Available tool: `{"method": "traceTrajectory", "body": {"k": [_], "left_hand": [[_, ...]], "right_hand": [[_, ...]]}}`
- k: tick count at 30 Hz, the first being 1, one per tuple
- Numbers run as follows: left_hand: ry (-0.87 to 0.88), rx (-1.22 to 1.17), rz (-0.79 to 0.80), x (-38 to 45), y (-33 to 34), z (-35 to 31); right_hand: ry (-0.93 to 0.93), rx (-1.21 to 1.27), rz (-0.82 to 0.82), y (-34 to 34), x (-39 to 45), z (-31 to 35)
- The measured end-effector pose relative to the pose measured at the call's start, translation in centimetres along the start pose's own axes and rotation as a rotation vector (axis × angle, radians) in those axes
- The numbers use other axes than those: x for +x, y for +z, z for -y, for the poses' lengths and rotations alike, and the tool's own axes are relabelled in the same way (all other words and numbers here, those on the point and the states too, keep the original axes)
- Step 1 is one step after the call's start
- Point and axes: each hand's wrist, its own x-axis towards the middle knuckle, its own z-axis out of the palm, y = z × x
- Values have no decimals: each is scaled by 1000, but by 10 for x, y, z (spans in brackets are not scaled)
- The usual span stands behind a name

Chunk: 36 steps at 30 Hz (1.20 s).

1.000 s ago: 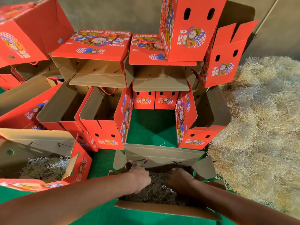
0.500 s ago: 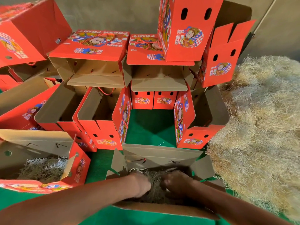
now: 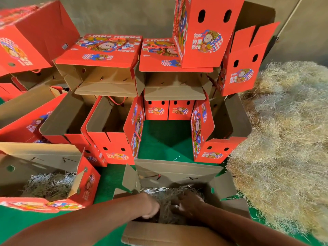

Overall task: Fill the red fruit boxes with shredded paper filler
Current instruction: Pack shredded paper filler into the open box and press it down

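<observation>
An open red fruit box [image 3: 177, 169] lies right in front of me on the green mat, its brown flaps spread out. Shredded paper filler [image 3: 165, 194] covers its bottom. Both my hands are inside it, close together. My left hand [image 3: 150, 206] has its fingers curled down into the filler. My right hand [image 3: 190, 203] rests on the filler with its fingers spread, and it is slightly blurred. A big loose pile of shredded paper [image 3: 284, 139] lies at my right.
At the near left, another open box [image 3: 85, 181] holds filler [image 3: 48, 185]. Empty red boxes [image 3: 110, 146] [image 3: 213, 153] stand behind with more stacked on top [image 3: 204, 32]. A patch of green mat [image 3: 163, 139] shows between them.
Both hands have drawn closer together and nearer to me inside the front box, working the filler. The boxes and the pile have not moved.
</observation>
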Motion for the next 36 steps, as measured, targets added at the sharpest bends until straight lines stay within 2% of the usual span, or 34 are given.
{"method": "traceTrajectory", "body": {"k": [4,10,14,18,23,27,32,34,36], "left_hand": [[-26,52,-58,-19,2,8],[-8,115,19,-22,5,6],[30,60,-8,-19,4,11],[52,-28,-176,-25,-11,10],[14,122,-327,-24,-34,-3],[30,251,-247,-7,-32,-10],[-47,388,-205,17,-14,-4],[-64,418,-231,21,-11,0],[-84,426,-239,22,-7,3]], "right_hand": [[-6,-114,37,-7,-5,-4],[11,-247,59,-8,-2,0],[37,-210,34,-11,-7,-5],[89,-93,-137,-13,-10,-3],[132,-13,36,-8,-9,2],[59,100,17,-11,-14,-2],[39,-8,-121,-16,-26,-8],[68,-11,-57,-12,-30,-9],[119,5,73,-3,-34,-8]]}}
